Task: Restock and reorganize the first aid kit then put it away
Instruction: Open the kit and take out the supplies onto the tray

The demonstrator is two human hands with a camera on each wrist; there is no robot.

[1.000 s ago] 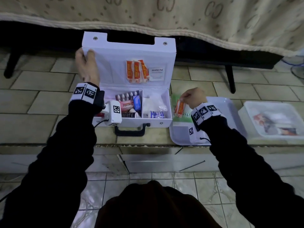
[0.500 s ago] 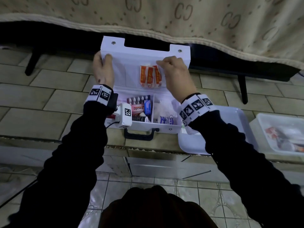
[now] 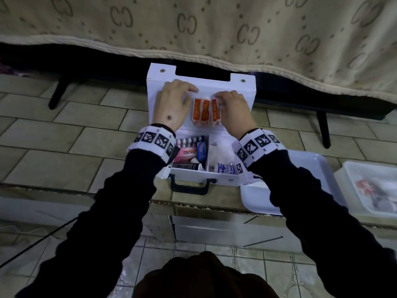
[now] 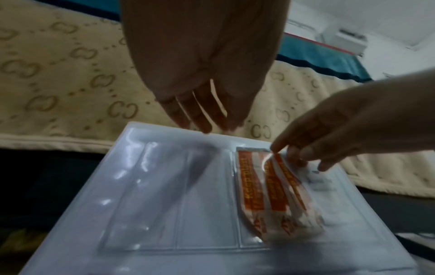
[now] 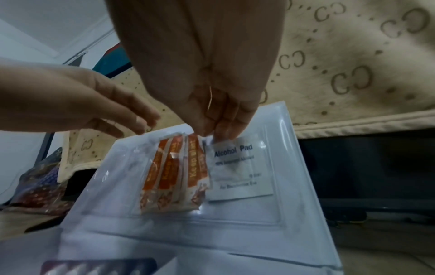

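Several orange plaster strips are sitting in the first aid kit lid's clear pocket; right hand is pinching their tops, left hand is resting flat, fingers straight, beside them.

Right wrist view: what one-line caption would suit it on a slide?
Right hand pinches an orange plaster strip at the lid pocket, beside an alcohol pad.

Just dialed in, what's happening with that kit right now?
A person is restocking the open first aid kit on the tiled ledge. Their right hand pinches the top of the orange plaster packets in the clear lid pocket, beside an alcohol pad. Their left hand rests flat on the lid, fingers straight.
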